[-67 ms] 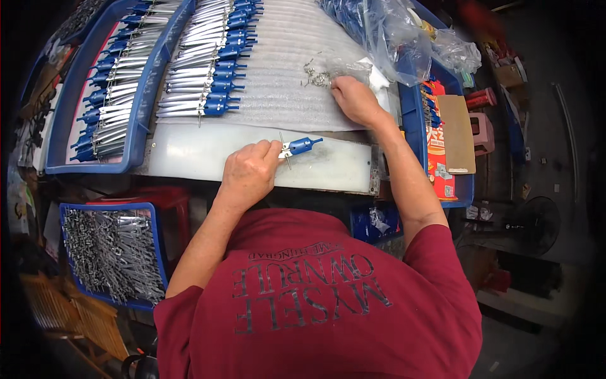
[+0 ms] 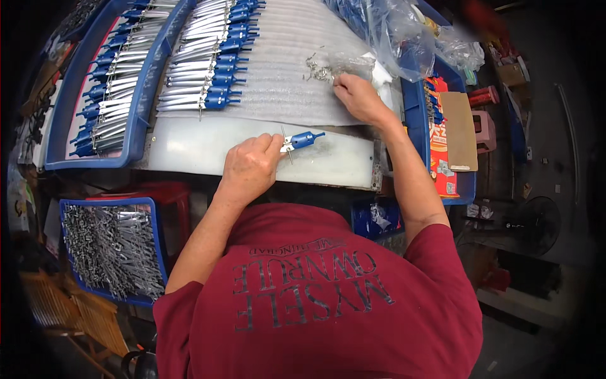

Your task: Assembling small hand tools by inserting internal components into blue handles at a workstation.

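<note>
Blue-headed and metal-bodied, a drawing compass shows over the middle of the white board in the head view; the left hand grips it there, pinching the metal part between thumb and bent fingers; its blue end points toward the board's right end, and a thin metal rod crosses it just beside the fingers; whether the compass touches the board I cannot tell.

Beyond the board's right half, the right hand is curled above the pale foam sheet, beside a scatter of small metal parts and a clear plastic bag; its fingertips are hidden, so I cannot tell whether they pinch anything.

Beyond the board's left half lies a row of blue-headed compasses on the sheet; left of the board stands a blue tray of more such pieces; right of and beyond the board is another blue tray, with a cardboard piece in it; below the board's left end, a blue crate holds a heap of bare metal pieces.
</note>
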Tool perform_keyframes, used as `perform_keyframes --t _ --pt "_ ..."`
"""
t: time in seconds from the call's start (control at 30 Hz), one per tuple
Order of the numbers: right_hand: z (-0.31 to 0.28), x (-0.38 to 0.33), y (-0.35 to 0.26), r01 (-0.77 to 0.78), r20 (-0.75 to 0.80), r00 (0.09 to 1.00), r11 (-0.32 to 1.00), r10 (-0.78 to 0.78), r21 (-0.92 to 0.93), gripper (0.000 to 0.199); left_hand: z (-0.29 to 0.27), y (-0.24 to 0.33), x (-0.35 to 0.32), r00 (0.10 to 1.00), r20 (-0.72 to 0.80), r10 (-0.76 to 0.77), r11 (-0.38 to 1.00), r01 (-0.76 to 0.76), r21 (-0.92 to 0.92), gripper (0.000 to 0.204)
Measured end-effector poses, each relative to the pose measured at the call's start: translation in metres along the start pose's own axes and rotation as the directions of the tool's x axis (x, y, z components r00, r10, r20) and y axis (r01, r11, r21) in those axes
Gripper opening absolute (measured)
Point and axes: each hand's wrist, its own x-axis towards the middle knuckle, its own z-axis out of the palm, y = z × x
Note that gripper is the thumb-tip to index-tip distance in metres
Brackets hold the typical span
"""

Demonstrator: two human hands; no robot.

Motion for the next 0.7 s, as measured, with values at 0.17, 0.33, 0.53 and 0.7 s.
perform_keyframes --t 0.17,0.33,0.53,0.7 --pt "-0.016 -0.026 -0.043 -0.117 0.212 0.976 0.926 0.042 0.359 0.02 0.002 -0.001 0.002 0.998 -0.055 0.029 0.998 -0.026 0.056 0.012" --pt "-0.013 -0.047 -0.067 -0.052 0.233 0.971 0.914 -0.047 0.401 0.019 0.002 -0.001 0.002 0.998 -0.055 0.03 0.997 -0.027 0.068 0.012" --pt "-0.002 -0.054 -0.076 0.024 0.19 0.979 0.97 -0.072 0.243 0.017 0.002 0.001 0.001 0.999 -0.037 0.017 0.998 -0.015 0.06 0.015" --pt "0.002 -0.054 -0.077 0.013 0.18 0.983 0.98 -0.049 0.201 0.016 0.002 0.002 0.0 1.0 -0.017 0.004 0.997 -0.003 0.071 0.019"
